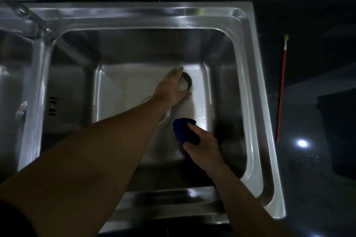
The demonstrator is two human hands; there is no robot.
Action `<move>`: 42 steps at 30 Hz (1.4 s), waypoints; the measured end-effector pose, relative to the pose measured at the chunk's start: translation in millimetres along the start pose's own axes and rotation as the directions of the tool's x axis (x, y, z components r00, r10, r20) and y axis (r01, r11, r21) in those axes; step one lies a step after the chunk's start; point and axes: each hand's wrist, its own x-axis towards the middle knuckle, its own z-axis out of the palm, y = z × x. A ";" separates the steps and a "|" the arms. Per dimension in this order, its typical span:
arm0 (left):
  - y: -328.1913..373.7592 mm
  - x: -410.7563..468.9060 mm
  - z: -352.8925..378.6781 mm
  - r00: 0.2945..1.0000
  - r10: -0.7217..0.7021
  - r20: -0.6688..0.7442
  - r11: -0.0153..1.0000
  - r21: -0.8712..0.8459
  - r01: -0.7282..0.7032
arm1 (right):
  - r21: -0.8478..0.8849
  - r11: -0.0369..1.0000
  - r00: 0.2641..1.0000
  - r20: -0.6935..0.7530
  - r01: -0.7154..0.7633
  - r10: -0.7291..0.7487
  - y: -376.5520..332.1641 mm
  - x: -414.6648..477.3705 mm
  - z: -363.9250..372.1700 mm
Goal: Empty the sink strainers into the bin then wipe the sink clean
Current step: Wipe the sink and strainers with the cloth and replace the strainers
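Strainer (185, 83), a small round steel cup with something pale in it, sits on the basin floor toward the back right corner, off the drain (165, 116), whose ring shows partly under the left forearm near the floor's middle. The left hand (170, 88) lies over the strainer with fingers spread and loosely curved around its left side; whether they have closed on it or only touch it I cannot tell. That reach suggests the cup is being taken up or set aside so the floor is free for wiping, and the pale contents suggest it may not be emptied yet.

The right hand (202, 147) is closed on a bunched dark blue cloth (185, 131), thumb across the top, held low over the floor's front right part just beside the drain. The cloth looks soft and thick, folded into a pad, probably to be pressed flat against the metal.

The sink (134, 15) is brushed stainless steel with rounded corners, steep walls and a broad flat rim; the floor shines unevenly, perhaps wet. A second basin (11, 82) lies past the left wall, and a blurred tap (23, 17) crosses the back left corner. On the dark glossy counter (317, 54), near the sink's right rim, lies a thin red-handled brush (281, 90).
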 end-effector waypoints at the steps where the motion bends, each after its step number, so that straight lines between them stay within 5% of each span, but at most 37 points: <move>1: -0.6 -2.2 -1.3 1.000 -0.005 0.000 1.000 -0.028 0.005 | -0.009 1.000 1.000 0.005 0.003 -0.003 0.3 -0.6 0.1; 6: -20.0 -42.8 -18.4 0.994 -0.107 -0.024 0.993 -0.055 0.106 | -0.067 0.997 0.999 -0.004 0.039 -0.039 0.9 -3.7 0.8; 14: -96.5 -167.3 -50.0 0.928 -0.352 0.124 0.920 0.231 0.318 | -0.257 0.961 0.982 0.177 0.107 -0.062 -6.7 -7.1 9.4; 22: -112.7 -179.1 -51.3 0.925 -0.357 0.130 0.919 0.227 0.322 | -0.388 0.905 0.965 0.249 0.176 -0.081 -20.7 -5.4 32.3; 26: -108.2 -176.0 -88.7 0.970 -0.233 0.070 0.936 0.285 0.204 | -0.373 0.885 0.940 0.296 0.277 -0.169 -32.6 -6.9 47.0; 30: -115.9 -167.7 -161.1 0.992 0.074 -0.098 0.896 0.444 -0.023 | -0.364 0.781 0.842 0.400 0.508 -0.361 -47.7 5.7 67.1; 33: -137.0 -156.4 -197.0 0.949 0.257 -0.182 0.872 0.467 -0.147 | -0.504 0.584 0.757 0.554 0.637 -0.348 -50.6 27.6 87.9; 36: -162.3 -144.6 -201.7 0.949 0.290 -0.125 0.859 0.472 -0.200 | -0.622 0.208 0.656 0.716 0.755 -0.238 -38.4 43.2 117.2; 38: -176.4 -140.9 -193.6 0.920 0.364 -0.148 0.834 0.492 -0.250 | -0.657 0.092 0.649 0.696 0.749 -0.307 -28.1 47.4 134.4; 42: -187.9 -133.8 -186.7 0.802 0.512 -0.307 0.807 0.493 -0.326 | -0.728 0.137 0.669 0.517 0.672 -0.535 -34.0 74.5 155.0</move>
